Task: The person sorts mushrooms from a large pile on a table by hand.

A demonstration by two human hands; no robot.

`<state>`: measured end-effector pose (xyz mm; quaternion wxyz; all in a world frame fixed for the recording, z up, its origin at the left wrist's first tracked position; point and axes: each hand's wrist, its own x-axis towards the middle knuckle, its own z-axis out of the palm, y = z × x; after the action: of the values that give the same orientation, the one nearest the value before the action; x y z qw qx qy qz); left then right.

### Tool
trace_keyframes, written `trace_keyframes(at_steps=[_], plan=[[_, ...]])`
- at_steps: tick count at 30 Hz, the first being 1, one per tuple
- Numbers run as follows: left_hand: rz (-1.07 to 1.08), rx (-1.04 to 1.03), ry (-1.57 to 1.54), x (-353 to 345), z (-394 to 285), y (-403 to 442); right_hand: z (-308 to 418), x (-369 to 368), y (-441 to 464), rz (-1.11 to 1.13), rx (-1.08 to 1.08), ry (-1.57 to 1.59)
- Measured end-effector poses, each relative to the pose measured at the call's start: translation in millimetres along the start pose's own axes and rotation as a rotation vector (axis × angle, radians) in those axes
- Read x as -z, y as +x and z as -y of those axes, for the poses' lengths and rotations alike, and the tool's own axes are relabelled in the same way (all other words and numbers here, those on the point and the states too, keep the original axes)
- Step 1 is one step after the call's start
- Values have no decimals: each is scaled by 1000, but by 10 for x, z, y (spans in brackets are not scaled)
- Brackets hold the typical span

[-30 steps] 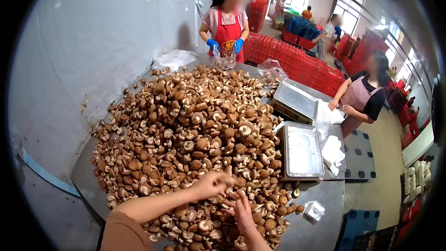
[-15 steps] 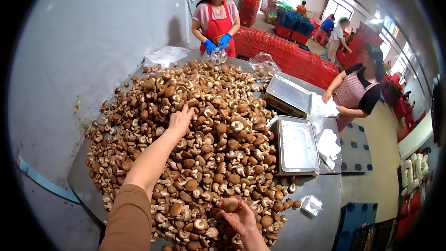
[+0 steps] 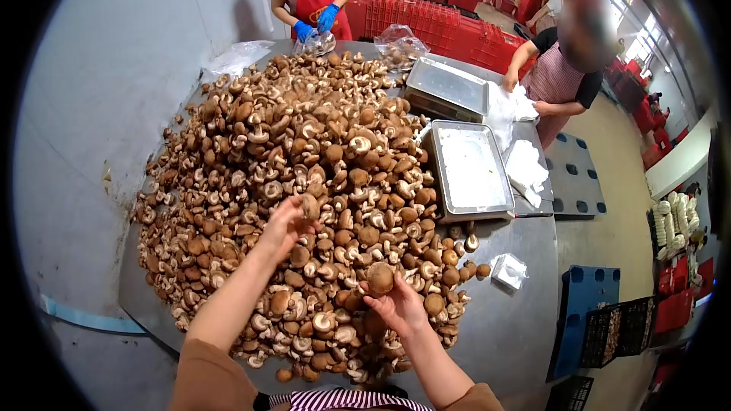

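A broad heap of brown shiitake mushrooms [image 3: 251,160] covers much of the metal table. Above its middle, my left hand [image 3: 283,228] is closed around a mushroom [image 3: 310,206] held between thumb and fingers. My right hand [image 3: 402,306], nearer to me and lower in the view, grips another mushroom [image 3: 380,278] with its round brown cap facing up. Loose mushrooms lie beneath and around both hands.
Two scales with metal trays, a near one [image 3: 472,171] and a far one [image 3: 449,85], stand right of the heap. White plastic bags [image 3: 525,171] and a small white packet [image 3: 509,272] lie nearby. One co-worker in blue gloves [image 3: 327,18] bags mushrooms; another handles white bags.
My left hand has drawn back from the heap toward me with a mushroom in it. The right hand has risen, still holding its mushroom. The view has tilted down.
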<state>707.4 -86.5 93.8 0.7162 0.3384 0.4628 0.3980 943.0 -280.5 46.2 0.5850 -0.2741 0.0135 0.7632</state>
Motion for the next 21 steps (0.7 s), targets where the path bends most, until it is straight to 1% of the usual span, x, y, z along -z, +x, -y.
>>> trace_keyframes(at_steps=[1,3,4,6,7,9,10,11,13,14,15,17,18,19,21], plan=[[130,46,-148,149,275,-6,-1,-11,-36,7,6,-5],[238,79,-264,55,467,-294,1,-26,-114,-1,29,-72],[229,119,-356,-16,516,-466,-1,-26,-148,5,20,-76],[239,176,-494,-7,703,-672,-24,-21,-228,3,89,-166],[305,214,-613,-7,774,-770,-38,-41,-275,5,80,-171],[391,221,-664,-104,778,-964,-32,-180,-396,-60,157,-279],[374,246,-610,-140,789,-1029,-44,-314,-470,-137,187,-323],[395,256,-601,-174,797,-1103,-72,-330,-522,-135,183,-327],[255,307,-470,-239,944,-1230,-112,-358,-583,-144,301,-534],[308,327,-476,-193,1090,-1264,-163,-335,-596,-126,362,-584],[368,302,-408,-172,1203,-1327,-206,-380,-638,-120,361,-587],[348,404,-397,-242,1318,-1508,-290,-498,-727,-41,423,-885],[410,365,-404,-265,1372,-1554,-352,-447,-701,22,436,-964],[508,394,-433,-195,1402,-1617,-413,-397,-710,-23,262,-938],[416,395,-456,-103,1496,-1676,-499,-377,-622,100,540,-1240]])
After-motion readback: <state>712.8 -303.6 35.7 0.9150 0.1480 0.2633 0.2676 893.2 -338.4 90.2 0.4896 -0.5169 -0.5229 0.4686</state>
